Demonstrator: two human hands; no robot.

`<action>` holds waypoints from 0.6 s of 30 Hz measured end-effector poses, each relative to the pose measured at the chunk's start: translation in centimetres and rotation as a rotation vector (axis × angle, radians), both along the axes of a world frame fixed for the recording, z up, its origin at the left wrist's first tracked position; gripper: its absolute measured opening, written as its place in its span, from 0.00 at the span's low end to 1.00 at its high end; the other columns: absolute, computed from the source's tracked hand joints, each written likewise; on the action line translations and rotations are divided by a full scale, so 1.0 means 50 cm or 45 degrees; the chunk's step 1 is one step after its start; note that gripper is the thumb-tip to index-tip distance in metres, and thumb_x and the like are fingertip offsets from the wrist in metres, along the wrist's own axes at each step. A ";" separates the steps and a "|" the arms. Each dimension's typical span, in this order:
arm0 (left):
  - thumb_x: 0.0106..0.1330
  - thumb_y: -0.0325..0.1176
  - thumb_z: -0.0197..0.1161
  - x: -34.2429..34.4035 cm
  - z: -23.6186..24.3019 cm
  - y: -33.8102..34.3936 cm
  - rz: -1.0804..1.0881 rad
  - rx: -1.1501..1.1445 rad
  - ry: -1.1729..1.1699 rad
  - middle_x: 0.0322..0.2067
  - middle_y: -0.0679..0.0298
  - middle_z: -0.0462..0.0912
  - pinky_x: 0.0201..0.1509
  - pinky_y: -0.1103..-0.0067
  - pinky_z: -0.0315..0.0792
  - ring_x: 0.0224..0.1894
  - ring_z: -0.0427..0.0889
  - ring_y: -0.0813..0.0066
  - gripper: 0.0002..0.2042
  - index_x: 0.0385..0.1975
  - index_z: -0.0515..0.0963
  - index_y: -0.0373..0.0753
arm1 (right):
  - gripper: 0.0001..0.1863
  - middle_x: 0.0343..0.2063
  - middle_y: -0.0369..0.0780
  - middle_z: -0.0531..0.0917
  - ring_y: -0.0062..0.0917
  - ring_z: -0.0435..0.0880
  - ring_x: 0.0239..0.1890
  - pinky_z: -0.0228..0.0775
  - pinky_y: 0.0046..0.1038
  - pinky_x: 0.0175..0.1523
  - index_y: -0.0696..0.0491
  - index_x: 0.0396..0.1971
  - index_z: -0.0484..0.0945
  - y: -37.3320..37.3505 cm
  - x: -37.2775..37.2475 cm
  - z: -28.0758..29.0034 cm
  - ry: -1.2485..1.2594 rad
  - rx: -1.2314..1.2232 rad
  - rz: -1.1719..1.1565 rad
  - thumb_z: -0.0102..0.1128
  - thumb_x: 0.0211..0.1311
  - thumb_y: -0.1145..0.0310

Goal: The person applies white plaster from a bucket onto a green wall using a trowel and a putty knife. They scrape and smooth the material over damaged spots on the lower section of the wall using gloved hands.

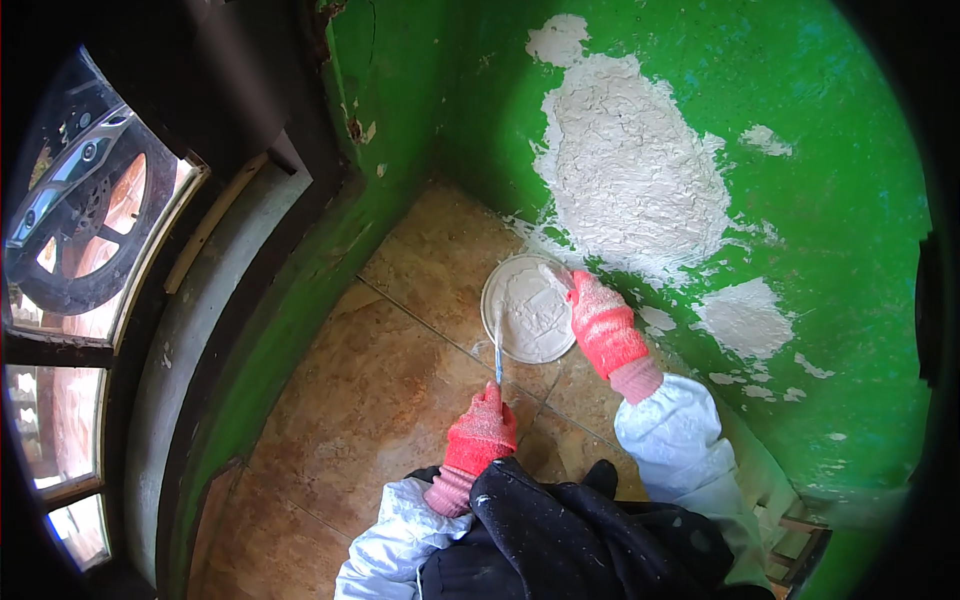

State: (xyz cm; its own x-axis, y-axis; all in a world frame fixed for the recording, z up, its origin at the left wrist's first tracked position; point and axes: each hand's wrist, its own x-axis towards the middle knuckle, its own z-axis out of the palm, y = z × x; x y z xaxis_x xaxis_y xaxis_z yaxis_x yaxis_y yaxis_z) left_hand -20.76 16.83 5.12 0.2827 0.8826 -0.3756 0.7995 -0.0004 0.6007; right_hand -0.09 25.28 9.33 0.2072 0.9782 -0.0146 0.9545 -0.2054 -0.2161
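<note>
A round tub point(486, 312) of white filler paste point(533, 308) sits on the floor by the foot of the green wall. My left hand point(482, 428), in a red and pink work glove, is closed round the end of a thin stirring stick point(498, 358). The stick's far end reaches into the paste at the tub's left side. Over the tub's right rim, my right hand point(605, 320), gloved alike, grips a tool smeared with white paste point(553, 276). Most of that tool is hidden by the paste and the glove, so its kind cannot be made out.
Rough white filler point(640, 165) covers a large patch of the green wall point(810, 220), with a smaller patch point(748, 318) lower right. Brown tiles point(360, 400) form the floor. A dark-framed glass door or window point(60, 355) stands left, with a motorcycle wheel point(85, 220) beyond it.
</note>
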 end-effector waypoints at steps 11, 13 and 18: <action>0.59 0.38 0.51 -0.015 0.031 -0.005 0.003 -0.116 -0.019 0.34 0.53 0.76 0.34 0.58 0.71 0.33 0.78 0.49 0.14 0.45 0.68 0.45 | 0.12 0.28 0.44 0.80 0.40 0.80 0.31 0.70 0.41 0.35 0.48 0.43 0.73 0.042 -0.031 -0.021 -0.044 -0.107 0.111 0.48 0.58 0.68; 0.59 0.38 0.51 -0.018 0.030 -0.004 0.006 -0.136 0.007 0.34 0.53 0.76 0.34 0.58 0.71 0.33 0.78 0.49 0.14 0.45 0.68 0.45 | 0.13 0.29 0.43 0.80 0.39 0.80 0.33 0.71 0.41 0.35 0.47 0.44 0.73 0.022 -0.056 -0.034 -0.060 -0.091 0.229 0.48 0.58 0.69; 0.59 0.38 0.51 -0.035 0.020 -0.002 0.021 -0.150 -0.015 0.34 0.52 0.76 0.33 0.59 0.71 0.33 0.78 0.49 0.13 0.44 0.68 0.45 | 0.15 0.31 0.41 0.80 0.38 0.80 0.34 0.71 0.39 0.36 0.47 0.45 0.72 -0.003 -0.072 -0.013 -0.013 -0.275 0.279 0.47 0.57 0.70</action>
